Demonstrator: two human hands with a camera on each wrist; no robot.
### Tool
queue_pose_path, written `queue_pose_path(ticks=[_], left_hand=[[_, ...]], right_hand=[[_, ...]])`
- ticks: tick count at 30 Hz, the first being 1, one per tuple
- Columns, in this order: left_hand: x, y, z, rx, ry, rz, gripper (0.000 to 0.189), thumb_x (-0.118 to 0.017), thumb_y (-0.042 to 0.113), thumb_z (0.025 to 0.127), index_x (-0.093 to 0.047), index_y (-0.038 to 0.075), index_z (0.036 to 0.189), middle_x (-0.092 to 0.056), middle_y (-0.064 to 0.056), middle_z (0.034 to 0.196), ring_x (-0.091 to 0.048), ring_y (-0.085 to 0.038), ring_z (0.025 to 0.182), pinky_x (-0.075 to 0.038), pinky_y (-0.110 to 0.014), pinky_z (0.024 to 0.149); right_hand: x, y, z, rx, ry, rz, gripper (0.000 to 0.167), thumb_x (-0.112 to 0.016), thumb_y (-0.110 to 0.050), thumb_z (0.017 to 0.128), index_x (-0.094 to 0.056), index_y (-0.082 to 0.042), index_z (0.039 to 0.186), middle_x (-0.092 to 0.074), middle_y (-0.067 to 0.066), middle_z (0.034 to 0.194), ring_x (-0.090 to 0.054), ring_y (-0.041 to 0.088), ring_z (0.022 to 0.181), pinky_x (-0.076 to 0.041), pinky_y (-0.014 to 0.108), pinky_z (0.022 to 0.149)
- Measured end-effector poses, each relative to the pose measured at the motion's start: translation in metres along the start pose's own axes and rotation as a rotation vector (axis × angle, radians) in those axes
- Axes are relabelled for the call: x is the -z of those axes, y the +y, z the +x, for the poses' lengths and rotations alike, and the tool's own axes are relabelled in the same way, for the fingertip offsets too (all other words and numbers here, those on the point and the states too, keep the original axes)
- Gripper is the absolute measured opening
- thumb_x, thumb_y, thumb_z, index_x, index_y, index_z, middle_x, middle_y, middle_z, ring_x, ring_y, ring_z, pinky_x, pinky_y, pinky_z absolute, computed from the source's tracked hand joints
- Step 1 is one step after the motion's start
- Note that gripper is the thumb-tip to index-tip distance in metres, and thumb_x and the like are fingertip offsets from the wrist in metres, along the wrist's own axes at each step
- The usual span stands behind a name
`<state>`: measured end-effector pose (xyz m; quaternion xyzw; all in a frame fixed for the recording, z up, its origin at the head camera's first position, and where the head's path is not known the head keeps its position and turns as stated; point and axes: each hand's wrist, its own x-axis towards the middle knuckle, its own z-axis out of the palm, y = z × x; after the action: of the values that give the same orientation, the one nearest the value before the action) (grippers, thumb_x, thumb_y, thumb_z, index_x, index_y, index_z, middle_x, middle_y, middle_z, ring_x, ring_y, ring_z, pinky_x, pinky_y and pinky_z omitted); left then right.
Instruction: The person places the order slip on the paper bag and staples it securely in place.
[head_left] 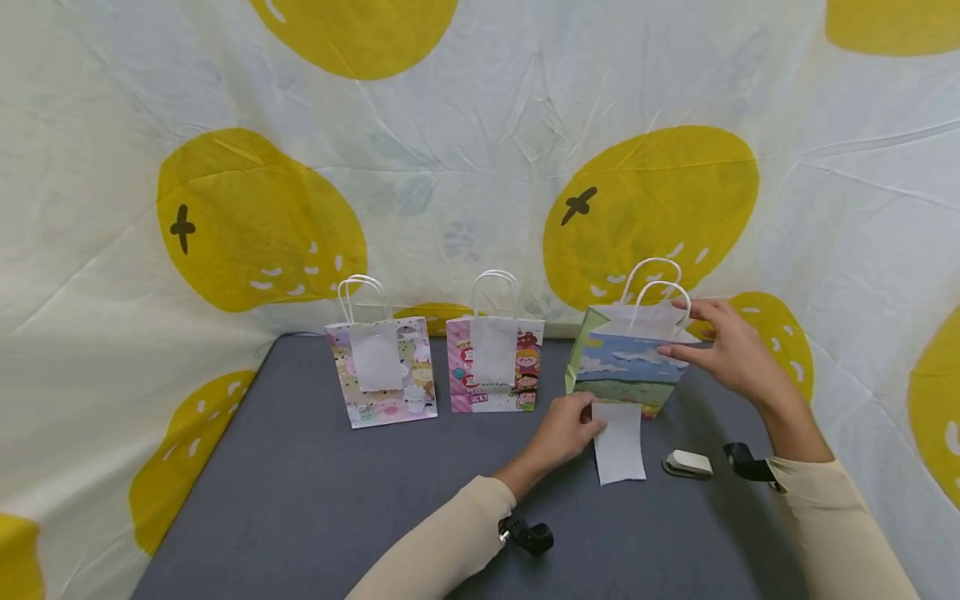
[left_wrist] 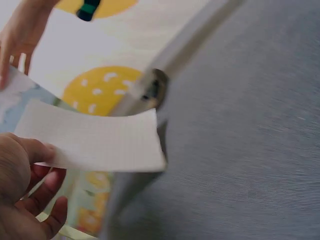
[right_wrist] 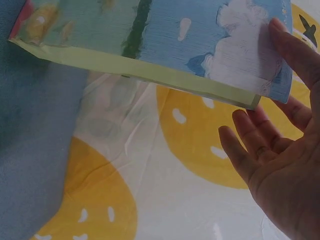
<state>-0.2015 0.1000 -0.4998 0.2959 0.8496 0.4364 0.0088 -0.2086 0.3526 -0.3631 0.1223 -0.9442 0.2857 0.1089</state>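
Observation:
A landscape-printed paper gift bag (head_left: 626, 362) with white cord handles stands at the right of the table. My right hand (head_left: 723, 346) grips its upper right edge, thumb on the printed front and fingers behind, as the right wrist view (right_wrist: 295, 130) also shows. Between thumb and fingers my left hand (head_left: 566, 429) pinches a white paper slip (head_left: 621, 458) by its upper left edge, low in front of the bag. In the left wrist view the slip (left_wrist: 100, 140) overlaps the bag's lower front. A small white stapler (head_left: 687, 464) lies right of the slip.
Two more gift bags stand further left: an animal-print one (head_left: 416, 379) and a pink one (head_left: 528, 362), each with a white slip on its front. A fruit-print cloth (head_left: 465, 192) hangs behind the dark grey table (head_left: 300, 500).

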Motion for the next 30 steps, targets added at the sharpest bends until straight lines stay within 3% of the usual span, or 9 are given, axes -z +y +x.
queue_pose_path(ticks=[3, 10, 13, 16, 20, 24, 30], left_hand=[[0.012, 0.009, 0.009, -0.036, 0.071, -0.040, 0.011, -0.070, 0.017, 0.097, -0.069, 0.008, 0.103, -0.054, 0.005, 0.077, -0.046, -0.001, 0.067, -0.037, -0.014, 0.061], [0.038, 0.031, 0.031, -0.069, 0.185, -0.031, 0.012, -0.069, 0.019, 0.098, -0.067, 0.010, 0.091, -0.055, 0.003, 0.076, -0.046, -0.003, 0.067, -0.035, -0.013, 0.059], [0.043, 0.040, 0.038, -0.054, 0.203, -0.009, 0.013, -0.068, 0.023, 0.099, -0.069, 0.012, 0.092, -0.061, 0.004, 0.080, -0.049, -0.002, 0.067, -0.037, -0.012, 0.059], [0.046, 0.047, 0.042, -0.024, 0.226, 0.020, 0.013, -0.068, 0.026, 0.099, -0.071, 0.015, 0.093, -0.065, 0.007, 0.083, -0.052, 0.000, 0.067, -0.039, -0.012, 0.059], [0.047, 0.053, 0.046, 0.031, 0.280, 0.131, 0.016, -0.070, 0.034, 0.098, -0.070, 0.020, 0.089, -0.064, 0.011, 0.077, -0.049, -0.001, 0.061, -0.035, -0.016, 0.055], [0.047, 0.056, 0.048, 0.081, 0.332, 0.246, 0.020, -0.071, 0.040, 0.095, -0.069, 0.023, 0.085, -0.061, 0.013, 0.072, -0.048, -0.001, 0.059, -0.033, -0.018, 0.053], [0.046, 0.058, 0.050, 0.117, 0.342, 0.271, 0.020, -0.072, 0.042, 0.095, -0.070, 0.023, 0.087, -0.062, 0.013, 0.074, -0.049, -0.001, 0.061, -0.034, -0.018, 0.054]], right_hand=[[-0.001, -0.001, 0.002, 0.002, -0.007, -0.003, 0.073, -0.084, -0.031, 0.085, -0.053, -0.001, 0.144, -0.046, 0.025, 0.134, -0.047, 0.043, 0.115, -0.044, 0.064, 0.088], [-0.003, -0.001, 0.010, 0.055, -0.043, 0.081, 0.042, -0.081, -0.017, 0.088, -0.064, -0.002, 0.123, -0.051, 0.020, 0.123, -0.046, 0.038, 0.112, -0.043, 0.054, 0.089], [-0.003, -0.001, 0.012, 0.054, -0.088, 0.126, 0.039, -0.077, -0.017, 0.092, -0.063, -0.005, 0.126, -0.058, 0.016, 0.127, -0.053, 0.034, 0.116, -0.048, 0.036, 0.089], [-0.004, 0.000, 0.014, 0.061, -0.144, 0.190, 0.042, -0.073, -0.014, 0.094, -0.060, -0.008, 0.134, -0.060, 0.012, 0.128, -0.059, 0.023, 0.112, -0.049, 0.019, 0.081], [-0.006, 0.003, 0.016, 0.108, -0.219, 0.266, 0.046, -0.069, -0.009, 0.097, -0.056, -0.007, 0.141, -0.056, 0.013, 0.131, -0.056, 0.009, 0.107, -0.050, 0.020, 0.080], [-0.007, 0.005, 0.016, 0.127, -0.250, 0.284, 0.044, -0.064, -0.009, 0.100, -0.054, -0.006, 0.143, -0.054, 0.011, 0.133, -0.052, 0.008, 0.111, -0.047, 0.020, 0.087], [-0.010, 0.001, 0.015, 0.105, -0.245, 0.296, 0.046, -0.066, -0.008, 0.098, -0.054, -0.008, 0.142, -0.051, 0.008, 0.135, -0.050, 0.011, 0.113, -0.044, 0.020, 0.091]])
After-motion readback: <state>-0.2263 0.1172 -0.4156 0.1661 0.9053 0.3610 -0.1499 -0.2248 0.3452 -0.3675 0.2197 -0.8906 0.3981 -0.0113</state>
